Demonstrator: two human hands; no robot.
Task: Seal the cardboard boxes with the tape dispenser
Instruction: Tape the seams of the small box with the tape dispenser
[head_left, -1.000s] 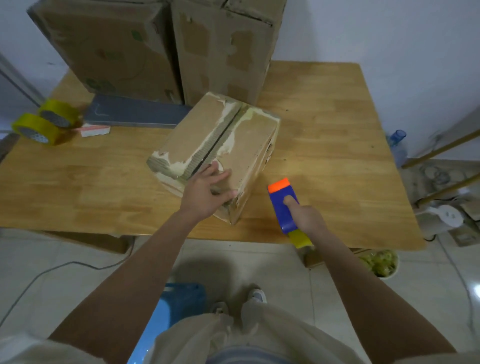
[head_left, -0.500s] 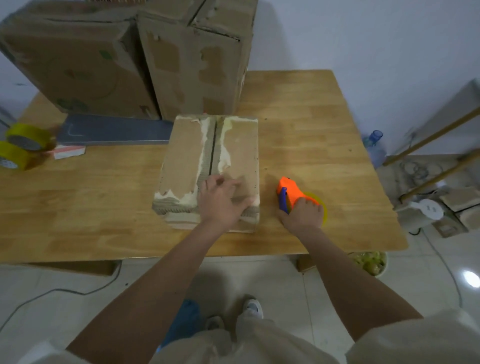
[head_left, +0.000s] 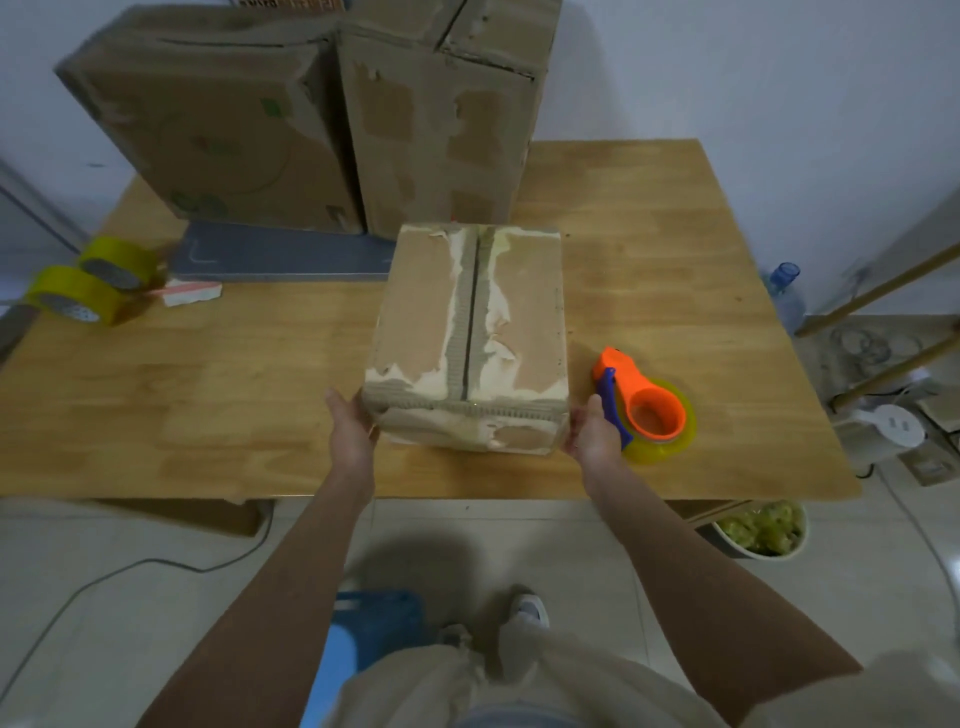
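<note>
- Box (head_left: 470, 332) of worn cardboard near front edge of wooden table (head_left: 208, 395), flaps down, centre seam untaped, torn paper along it.
- Left hand (head_left: 349, 431) flat against box's near left corner, fingers straight and spread along the side wall.
- Right hand (head_left: 592, 434) against near right corner, fingers loosely extended on the wall, gripping nothing.
- Tape dispenser (head_left: 641, 408), orange and blue with yellow roll, lying on table just right of box, touching back of right hand or nearly so; cannot tell which.
- Two larger boxes (head_left: 322, 130) standing behind, against wall.
- Two yellow tape rolls (head_left: 91, 286) at far left table edge.
</note>
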